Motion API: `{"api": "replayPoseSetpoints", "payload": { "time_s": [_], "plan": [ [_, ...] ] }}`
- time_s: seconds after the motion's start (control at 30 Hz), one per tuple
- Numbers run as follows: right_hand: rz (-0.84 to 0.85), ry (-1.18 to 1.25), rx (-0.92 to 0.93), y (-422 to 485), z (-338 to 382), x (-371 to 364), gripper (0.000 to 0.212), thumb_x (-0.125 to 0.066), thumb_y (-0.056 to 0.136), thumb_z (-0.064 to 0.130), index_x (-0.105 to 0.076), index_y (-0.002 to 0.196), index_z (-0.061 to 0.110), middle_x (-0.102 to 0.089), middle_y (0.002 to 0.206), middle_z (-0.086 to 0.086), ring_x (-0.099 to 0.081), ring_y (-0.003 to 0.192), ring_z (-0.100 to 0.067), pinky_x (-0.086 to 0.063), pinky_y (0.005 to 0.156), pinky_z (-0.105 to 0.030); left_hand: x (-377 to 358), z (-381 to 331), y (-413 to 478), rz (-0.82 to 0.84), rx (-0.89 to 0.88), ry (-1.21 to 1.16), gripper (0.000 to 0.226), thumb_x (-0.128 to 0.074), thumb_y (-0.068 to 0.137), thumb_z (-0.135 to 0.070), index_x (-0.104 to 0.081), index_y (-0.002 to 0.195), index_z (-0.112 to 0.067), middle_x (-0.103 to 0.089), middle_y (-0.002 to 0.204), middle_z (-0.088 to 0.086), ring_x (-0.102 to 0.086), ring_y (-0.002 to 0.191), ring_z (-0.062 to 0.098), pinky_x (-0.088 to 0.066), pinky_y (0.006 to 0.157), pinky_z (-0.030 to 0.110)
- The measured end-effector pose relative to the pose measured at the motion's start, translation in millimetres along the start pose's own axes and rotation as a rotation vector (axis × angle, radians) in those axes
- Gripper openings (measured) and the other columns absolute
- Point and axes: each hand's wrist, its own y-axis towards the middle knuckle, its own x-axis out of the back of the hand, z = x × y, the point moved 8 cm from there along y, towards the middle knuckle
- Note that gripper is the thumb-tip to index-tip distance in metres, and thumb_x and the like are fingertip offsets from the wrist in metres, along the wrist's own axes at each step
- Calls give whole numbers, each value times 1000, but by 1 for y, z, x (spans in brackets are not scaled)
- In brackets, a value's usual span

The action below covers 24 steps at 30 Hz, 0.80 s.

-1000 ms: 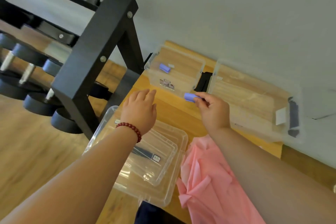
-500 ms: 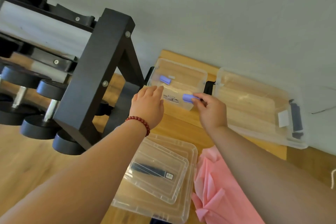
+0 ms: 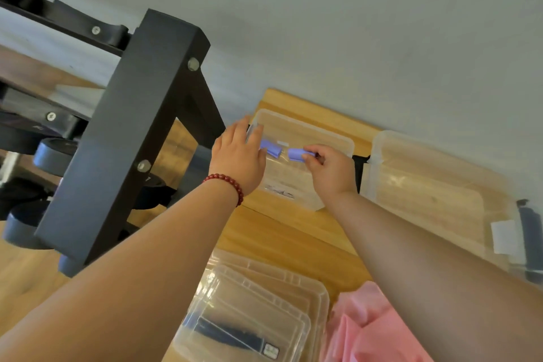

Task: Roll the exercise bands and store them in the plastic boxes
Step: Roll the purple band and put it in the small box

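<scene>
- The left hand [image 3: 238, 156] is lying with fairly straight fingers against the left wall of the small clear plastic box [image 3: 323, 134], apparently steadying it and gripping nothing.
- Just beyond its fingertips, a rolled purple exercise band [image 3: 270, 147] is sitting inside that box.
- The right hand [image 3: 332, 170] is pinching a second purple roll [image 3: 295, 154] between thumb and fingertips, hovering it over the box just beside the stored one. The two hands are working near each other but apart.
- The roll is looking light, soft and springy, likely to uncoil if let go loosely, so pinching across the wound layers seems the safest hold.
- Left of the left hand, a black dumbbell rack [image 3: 126, 126] is standing on the wood floor [image 3: 26, 279].
- Under both forearms, a wooden table [image 3: 288, 238] is carrying stacked clear lids [image 3: 258, 297] and a pink cloth [image 3: 376, 332].
- Right of the right hand, a larger clear box [image 3: 382, 138] is sitting against the grey wall [image 3: 323, 23].
</scene>
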Motion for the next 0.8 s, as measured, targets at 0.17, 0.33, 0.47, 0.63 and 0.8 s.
{"api": "replayPoseSetpoints", "payload": {
  "time_s": [0.17, 0.33, 0.47, 0.63, 0.8],
  "plan": [
    [27, -29, -158, 40, -25, -26, 25, -51, 97, 9, -66, 117, 13, -63, 116, -3, -52, 90, -14, -34, 57, -7, -27, 2, 23, 68, -25, 2, 61, -25, 104, -37, 3, 154, -15, 9, 163, 3, 0, 150, 22, -13, 119, 40],
    [10, -29, -327, 62, -48, -52, 23, -49, 95, 6, -64, 109, 16, -63, 119, -5, -51, 90, -17, -37, 73, -23, -37, 5, 25, 38, -45, -40, 63, -24, 104, -36, 7, 153, -11, 11, 162, 2, -4, 149, 18, -18, 118, 35],
    [8, -41, -362, 68, -54, -66, 27, -49, 91, 0, -64, 108, 13, -65, 115, -9, -50, 86, -18, -33, 54, -19, -40, 6, 26, 23, -44, -32, 63, -23, 104, -36, 7, 153, -11, 11, 162, 3, -7, 149, 18, -20, 117, 35],
    [10, 12, -420, 68, -59, -69, 26, -51, 91, 0, -64, 110, 12, -65, 116, -8, -56, 91, -21, -34, 61, -19, -41, 7, 27, 8, -49, -41, 62, -22, 104, -36, 7, 153, -12, 11, 162, 3, -9, 148, 17, -20, 117, 34],
    [68, 46, -647, 57, -68, -74, 35, -60, 93, 12, -58, 127, 9, -60, 128, -8, -58, 117, -26, -44, 86, -26, -42, 7, 26, 12, -45, -54, 62, -21, 104, -35, 8, 153, -13, 10, 162, 1, -10, 148, 17, -19, 118, 36]
  ]
}}
